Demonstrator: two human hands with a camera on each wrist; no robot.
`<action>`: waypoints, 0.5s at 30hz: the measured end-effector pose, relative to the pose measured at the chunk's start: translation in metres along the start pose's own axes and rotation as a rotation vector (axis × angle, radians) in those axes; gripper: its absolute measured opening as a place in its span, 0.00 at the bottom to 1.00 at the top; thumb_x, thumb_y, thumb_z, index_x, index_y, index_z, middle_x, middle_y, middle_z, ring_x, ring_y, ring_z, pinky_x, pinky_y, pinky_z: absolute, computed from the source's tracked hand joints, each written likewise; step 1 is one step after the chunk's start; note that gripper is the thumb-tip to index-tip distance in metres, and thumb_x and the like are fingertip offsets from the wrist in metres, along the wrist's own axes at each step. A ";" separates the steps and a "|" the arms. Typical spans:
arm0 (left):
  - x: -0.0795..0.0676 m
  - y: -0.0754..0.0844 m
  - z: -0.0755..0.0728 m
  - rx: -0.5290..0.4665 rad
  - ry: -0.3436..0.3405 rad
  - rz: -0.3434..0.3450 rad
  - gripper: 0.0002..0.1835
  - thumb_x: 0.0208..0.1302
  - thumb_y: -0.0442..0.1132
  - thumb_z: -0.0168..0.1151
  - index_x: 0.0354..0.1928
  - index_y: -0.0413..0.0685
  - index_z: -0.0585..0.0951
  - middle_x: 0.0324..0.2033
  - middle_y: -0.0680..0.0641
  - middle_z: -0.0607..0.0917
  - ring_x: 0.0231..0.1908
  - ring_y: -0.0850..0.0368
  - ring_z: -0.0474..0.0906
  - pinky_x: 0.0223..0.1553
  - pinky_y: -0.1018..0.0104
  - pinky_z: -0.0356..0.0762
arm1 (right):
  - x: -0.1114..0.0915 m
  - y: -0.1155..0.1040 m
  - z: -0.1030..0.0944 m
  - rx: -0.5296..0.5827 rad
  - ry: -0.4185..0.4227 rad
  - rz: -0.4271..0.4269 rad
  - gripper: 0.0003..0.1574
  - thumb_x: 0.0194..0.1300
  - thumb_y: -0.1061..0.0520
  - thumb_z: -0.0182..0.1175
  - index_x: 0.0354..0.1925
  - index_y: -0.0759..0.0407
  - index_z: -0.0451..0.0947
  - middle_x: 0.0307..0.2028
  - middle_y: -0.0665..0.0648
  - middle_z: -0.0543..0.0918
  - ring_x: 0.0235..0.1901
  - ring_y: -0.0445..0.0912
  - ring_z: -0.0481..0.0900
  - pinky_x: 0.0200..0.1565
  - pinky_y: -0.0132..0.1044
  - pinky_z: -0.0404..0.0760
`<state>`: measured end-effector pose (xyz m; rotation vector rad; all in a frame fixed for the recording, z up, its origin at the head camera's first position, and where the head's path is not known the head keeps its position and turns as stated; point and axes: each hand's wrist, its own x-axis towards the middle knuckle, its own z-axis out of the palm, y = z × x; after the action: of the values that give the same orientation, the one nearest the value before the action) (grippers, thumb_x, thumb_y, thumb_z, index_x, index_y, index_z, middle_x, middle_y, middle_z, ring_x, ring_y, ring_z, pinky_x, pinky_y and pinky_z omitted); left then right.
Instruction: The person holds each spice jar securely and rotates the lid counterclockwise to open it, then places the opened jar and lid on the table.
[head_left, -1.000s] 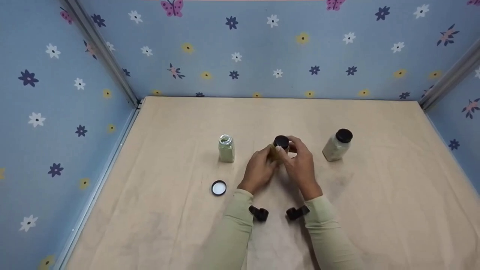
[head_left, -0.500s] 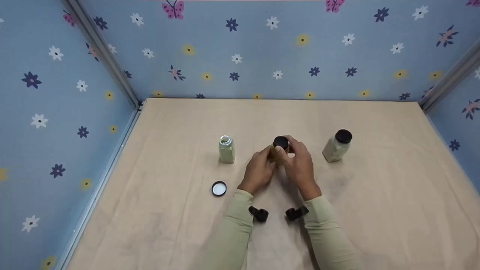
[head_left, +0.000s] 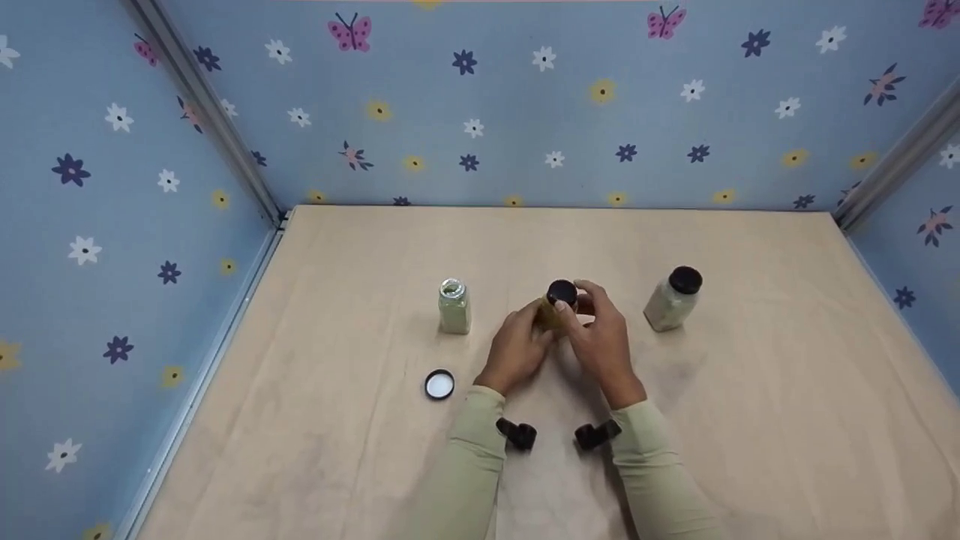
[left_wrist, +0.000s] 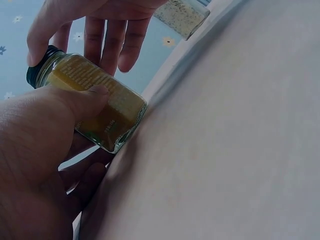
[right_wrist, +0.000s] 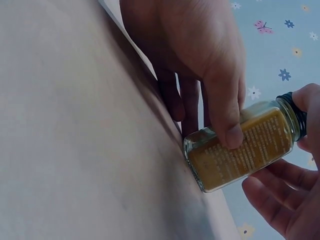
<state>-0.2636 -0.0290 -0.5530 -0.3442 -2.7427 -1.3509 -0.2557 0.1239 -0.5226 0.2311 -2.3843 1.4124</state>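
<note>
My left hand [head_left: 517,346] grips the body of a square glass jar [left_wrist: 107,107] of yellow-brown powder, its thumb lying across the printed side. The jar's base meets the cloth-covered table. At the top, my right hand [head_left: 600,337] pinches the jar's black cap [head_left: 562,292] between thumb and fingers. The cap sits on the jar's neck; whether it is loose or tight I cannot tell. In the right wrist view, several right-hand fingers [right_wrist: 280,200] hang below the cap, apart from the glass.
Left of my hands stands an uncapped glass jar [head_left: 454,309] with pale green contents. In front of it a black lid [head_left: 439,385] lies with its white inside up. A black-capped jar [head_left: 673,300] stands to the right. Flower-patterned panels [head_left: 525,105] border the table [head_left: 337,315].
The head view has tilted a little, so everything appears slightly lower. Both hands keep their places on the jar and cap, with only slight shifts of the right fingers.
</note>
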 end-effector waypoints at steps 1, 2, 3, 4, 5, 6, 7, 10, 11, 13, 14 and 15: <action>0.000 -0.001 0.000 -0.002 0.000 0.006 0.30 0.68 0.41 0.64 0.71 0.46 0.71 0.60 0.47 0.80 0.60 0.51 0.74 0.63 0.57 0.70 | 0.000 0.000 0.000 0.003 0.002 0.002 0.27 0.70 0.46 0.64 0.62 0.54 0.74 0.47 0.55 0.86 0.44 0.45 0.83 0.36 0.43 0.81; 0.000 -0.002 -0.001 0.000 0.000 0.007 0.30 0.68 0.41 0.64 0.71 0.46 0.71 0.60 0.47 0.80 0.59 0.51 0.74 0.63 0.56 0.70 | 0.000 0.000 0.001 0.007 0.002 0.002 0.27 0.70 0.46 0.64 0.61 0.54 0.74 0.47 0.55 0.86 0.44 0.45 0.83 0.36 0.42 0.82; 0.000 -0.003 -0.001 -0.002 0.001 0.005 0.30 0.69 0.42 0.64 0.71 0.47 0.71 0.60 0.47 0.80 0.59 0.51 0.75 0.63 0.56 0.70 | 0.000 0.000 0.002 0.008 -0.003 0.002 0.26 0.70 0.45 0.63 0.61 0.53 0.74 0.47 0.55 0.86 0.44 0.45 0.83 0.36 0.42 0.82; 0.000 -0.003 -0.001 -0.002 0.006 -0.002 0.30 0.69 0.42 0.64 0.71 0.47 0.71 0.60 0.47 0.80 0.59 0.51 0.75 0.63 0.56 0.70 | -0.001 0.000 0.002 0.009 -0.013 -0.003 0.26 0.70 0.44 0.63 0.61 0.53 0.74 0.48 0.56 0.85 0.44 0.45 0.83 0.37 0.42 0.82; -0.001 -0.004 -0.002 -0.005 0.010 -0.008 0.30 0.69 0.42 0.64 0.71 0.47 0.71 0.60 0.47 0.80 0.59 0.51 0.75 0.63 0.56 0.70 | -0.001 0.000 0.002 0.008 -0.023 -0.008 0.26 0.70 0.43 0.62 0.61 0.52 0.74 0.48 0.56 0.85 0.45 0.45 0.83 0.37 0.42 0.82; -0.001 -0.004 -0.002 -0.007 0.014 -0.009 0.30 0.69 0.42 0.64 0.71 0.47 0.71 0.60 0.47 0.80 0.59 0.51 0.75 0.63 0.56 0.70 | -0.001 0.000 0.002 0.006 -0.031 -0.014 0.27 0.71 0.42 0.61 0.61 0.52 0.75 0.48 0.56 0.85 0.45 0.45 0.83 0.38 0.42 0.82; -0.001 -0.005 -0.002 -0.008 0.016 -0.007 0.30 0.69 0.43 0.63 0.71 0.47 0.71 0.59 0.47 0.81 0.59 0.51 0.75 0.63 0.56 0.70 | -0.001 0.000 0.002 0.006 -0.034 -0.017 0.27 0.71 0.41 0.61 0.61 0.51 0.75 0.48 0.56 0.85 0.45 0.45 0.83 0.38 0.42 0.83; -0.001 -0.005 -0.002 -0.019 0.015 0.020 0.31 0.70 0.43 0.63 0.72 0.46 0.69 0.60 0.46 0.80 0.60 0.51 0.74 0.63 0.55 0.69 | 0.000 0.001 0.000 0.025 -0.028 -0.025 0.27 0.71 0.41 0.61 0.62 0.50 0.76 0.48 0.55 0.85 0.45 0.46 0.83 0.38 0.43 0.82; 0.000 -0.004 -0.002 -0.021 0.013 0.029 0.31 0.70 0.43 0.63 0.72 0.46 0.69 0.61 0.45 0.80 0.60 0.50 0.74 0.64 0.55 0.69 | 0.001 0.002 -0.001 0.035 -0.025 -0.025 0.26 0.70 0.42 0.61 0.62 0.50 0.77 0.47 0.55 0.85 0.44 0.46 0.83 0.37 0.44 0.82; 0.000 -0.004 -0.002 -0.020 0.005 0.036 0.31 0.70 0.43 0.63 0.73 0.46 0.68 0.61 0.45 0.79 0.60 0.50 0.74 0.64 0.55 0.69 | 0.002 0.004 -0.003 0.054 -0.024 -0.021 0.26 0.70 0.43 0.62 0.61 0.49 0.78 0.47 0.54 0.85 0.44 0.46 0.83 0.38 0.44 0.82; 0.001 -0.003 -0.002 -0.021 0.000 0.033 0.31 0.70 0.43 0.63 0.73 0.46 0.68 0.61 0.45 0.79 0.61 0.50 0.74 0.64 0.56 0.68 | 0.002 0.004 -0.005 0.064 -0.025 -0.018 0.25 0.70 0.44 0.63 0.61 0.49 0.78 0.48 0.54 0.85 0.44 0.46 0.83 0.38 0.44 0.82; 0.001 -0.002 -0.002 -0.021 -0.005 0.029 0.31 0.70 0.43 0.63 0.73 0.46 0.68 0.61 0.45 0.79 0.61 0.50 0.74 0.64 0.56 0.68 | 0.003 0.005 -0.005 0.070 -0.026 -0.015 0.25 0.70 0.44 0.63 0.61 0.49 0.78 0.48 0.54 0.85 0.44 0.45 0.83 0.38 0.44 0.82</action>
<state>-0.2656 -0.0319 -0.5529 -0.3879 -2.7177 -1.3744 -0.2591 0.1314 -0.5233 0.2865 -2.3516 1.4960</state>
